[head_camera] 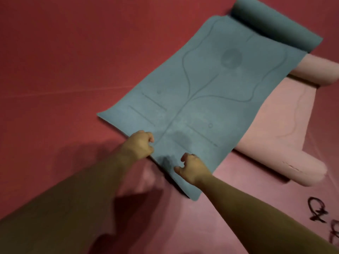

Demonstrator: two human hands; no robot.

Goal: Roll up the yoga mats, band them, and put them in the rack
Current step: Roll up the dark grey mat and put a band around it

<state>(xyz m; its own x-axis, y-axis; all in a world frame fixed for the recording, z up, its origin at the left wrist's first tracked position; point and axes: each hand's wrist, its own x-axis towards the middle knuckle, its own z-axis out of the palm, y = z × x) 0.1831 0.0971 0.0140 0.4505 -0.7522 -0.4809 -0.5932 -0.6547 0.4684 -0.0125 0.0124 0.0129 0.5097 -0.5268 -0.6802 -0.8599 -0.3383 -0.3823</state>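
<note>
A blue-grey yoga mat (205, 92) lies mostly flat on the red floor, its far end still curled into a roll (271, 24). Under it and to the right lies a pink mat (278, 125), curled at both ends. My left hand (140, 144) grips the blue mat's near edge with closed fingers. My right hand (191, 168) pinches the same edge a little further right. Dark elastic bands (318, 210) lie on the floor at the lower right.
Red floor covering (64, 61) spreads all around the mats. A lighter pink patch of floor (211, 217) sits beneath my right forearm. No rack is in view.
</note>
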